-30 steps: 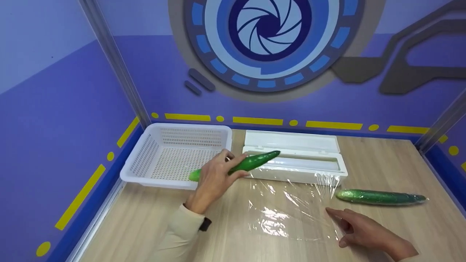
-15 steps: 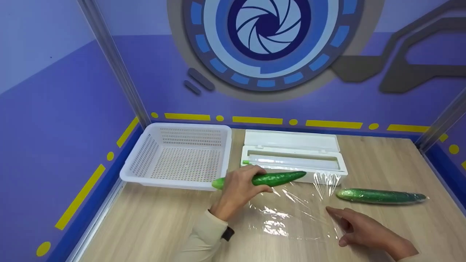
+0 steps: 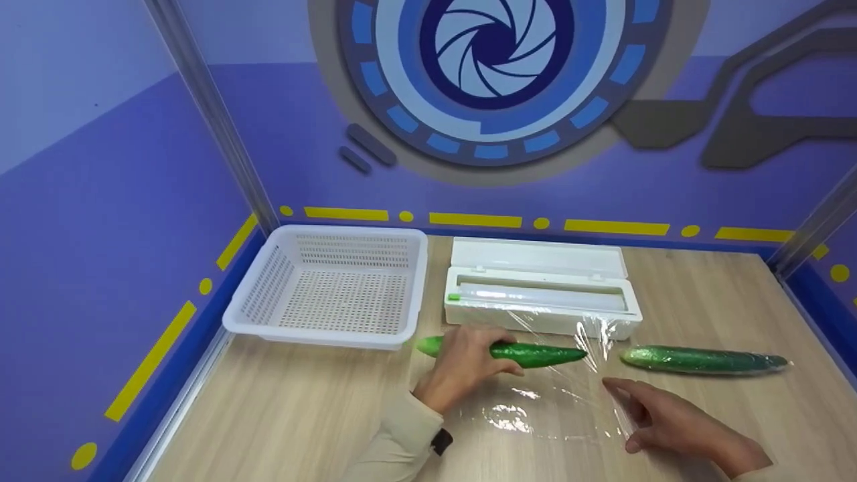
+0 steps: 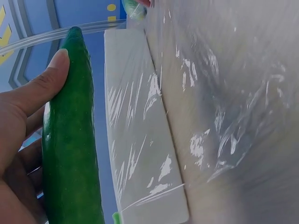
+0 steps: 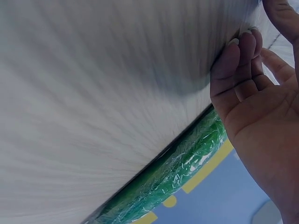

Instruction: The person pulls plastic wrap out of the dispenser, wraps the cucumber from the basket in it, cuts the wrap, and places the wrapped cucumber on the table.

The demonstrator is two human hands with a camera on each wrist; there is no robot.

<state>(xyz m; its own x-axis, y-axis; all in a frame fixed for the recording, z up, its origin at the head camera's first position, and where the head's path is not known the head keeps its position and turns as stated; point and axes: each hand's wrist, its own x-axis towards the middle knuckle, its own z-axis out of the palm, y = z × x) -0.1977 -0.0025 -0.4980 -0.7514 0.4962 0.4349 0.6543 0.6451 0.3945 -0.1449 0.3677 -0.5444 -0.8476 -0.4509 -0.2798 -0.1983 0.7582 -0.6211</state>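
My left hand (image 3: pixel 469 361) grips a bare green cucumber (image 3: pixel 539 355) around its middle, thumb along its near side in the head view. It lies lengthwise over the drawn-out sheet of cling film (image 3: pixel 512 418), close in front of the white film box (image 3: pixel 535 321). The left wrist view shows the cucumber (image 4: pixel 72 135) beside the box (image 4: pixel 140 130), with film draped down the box's front. My right hand (image 3: pixel 676 425) holds the film's right edge, its index finger and thumb apart along it and the other fingers curled, as the right wrist view shows the hand (image 5: pixel 257 98).
A second cucumber (image 3: pixel 703 360), wrapped in film, lies on the wooden table (image 3: pixel 268 415) right of the box. Left of the box stands a white perforated basket (image 3: pixel 325 340). The box's lid (image 3: pixel 539 256) is raised, showing the film roll (image 3: pixel 542 296). Blue-purple walls (image 3: pixel 134 234) bound the table.
My left hand has carried the cucumber rightward and down from near the basket to over the film sheet, turning it level. The right hand has stayed at the film's edge.
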